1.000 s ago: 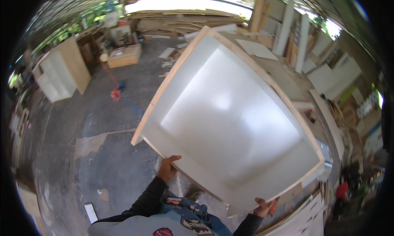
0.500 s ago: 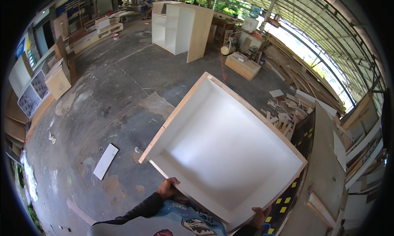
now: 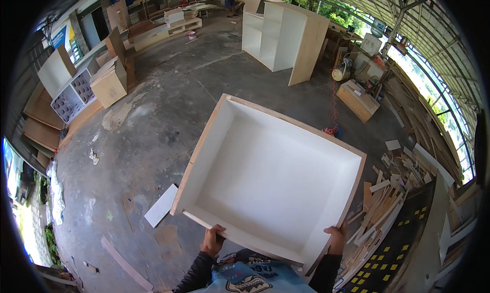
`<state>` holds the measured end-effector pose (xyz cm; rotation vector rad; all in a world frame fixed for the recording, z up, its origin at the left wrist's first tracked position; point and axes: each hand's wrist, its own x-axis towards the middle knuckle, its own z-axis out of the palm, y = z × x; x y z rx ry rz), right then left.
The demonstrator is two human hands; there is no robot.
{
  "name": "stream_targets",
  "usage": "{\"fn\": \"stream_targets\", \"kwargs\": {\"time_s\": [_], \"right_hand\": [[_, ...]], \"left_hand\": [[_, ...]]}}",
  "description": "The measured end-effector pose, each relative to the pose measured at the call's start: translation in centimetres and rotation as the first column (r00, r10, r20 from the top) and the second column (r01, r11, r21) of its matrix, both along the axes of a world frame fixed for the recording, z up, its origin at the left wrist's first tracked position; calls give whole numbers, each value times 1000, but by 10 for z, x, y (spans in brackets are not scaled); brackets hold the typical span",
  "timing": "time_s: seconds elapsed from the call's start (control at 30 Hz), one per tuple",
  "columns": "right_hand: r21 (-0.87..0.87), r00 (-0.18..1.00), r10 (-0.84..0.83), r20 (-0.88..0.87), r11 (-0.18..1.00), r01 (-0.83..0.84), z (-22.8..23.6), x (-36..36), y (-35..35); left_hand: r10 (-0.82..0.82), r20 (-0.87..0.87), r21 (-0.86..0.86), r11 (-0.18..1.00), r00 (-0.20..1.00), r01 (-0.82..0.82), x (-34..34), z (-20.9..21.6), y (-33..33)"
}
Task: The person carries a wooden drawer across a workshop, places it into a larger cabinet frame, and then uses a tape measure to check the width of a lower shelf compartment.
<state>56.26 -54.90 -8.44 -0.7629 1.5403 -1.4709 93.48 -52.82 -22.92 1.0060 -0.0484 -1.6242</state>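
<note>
A wide wooden drawer box [image 3: 270, 175], white inside with bare wood edges, is held up before my body with its open side facing me. My left hand [image 3: 212, 240] grips its near edge, left of the middle, with the thumb over the rim. At the near right corner my right hand [image 3: 336, 238] is closed round the side, thumb on the inner face. The fingers of both hands are partly hidden beneath the box. Nothing lies inside it.
A white board [image 3: 161, 206] lies on the concrete floor to the left. Scrap wood strips [image 3: 377, 206] are heaped at the right, beside a black surface with yellow squares [image 3: 390, 252]. Farther off stand a large white cabinet [image 3: 283, 35], an air compressor [image 3: 342, 71] and a wooden box [image 3: 109, 81].
My view has swung to the left. The drawer box has turned and levelled somewhat, and my right hand shows more fully on its corner. Both hands keep their hold.
</note>
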Motion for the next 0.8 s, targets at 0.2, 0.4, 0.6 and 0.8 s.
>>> {"fn": "stream_targets", "kwargs": {"time_s": [0.2,0.4,0.6,0.8], "right_hand": [[5,997,49,-63,999,-49,2,43,-181],[29,947,321,-17,947,-320,17,90,-365],[-149,853,521,11,845,-514,27,148,-513],[-287,807,589,38,780,-556,30,210,-650]], "left_hand": [[132,86,-80,989,988,-125,37,14,-139],[244,143,-79,969,959,-235,83,48,-259],[371,128,-95,928,920,-361,113,57,-362],[367,21,-70,929,930,-365,174,50,-500]]}}
